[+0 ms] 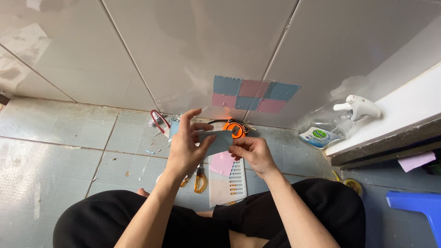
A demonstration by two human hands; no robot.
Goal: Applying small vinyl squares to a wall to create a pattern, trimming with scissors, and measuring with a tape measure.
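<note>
Both hands, left (pixel 184 148) & right (pixel 251 154), pinching blue-grey paper square (pixel 217 141) btwn fingertips, above white tray (pixel 228 183) w/ pink sheet (pixel 222 163)

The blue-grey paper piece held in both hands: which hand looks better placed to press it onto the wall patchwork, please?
Probably the right hand: it pinches the paper piece directly below the wall patchwork.
</note>
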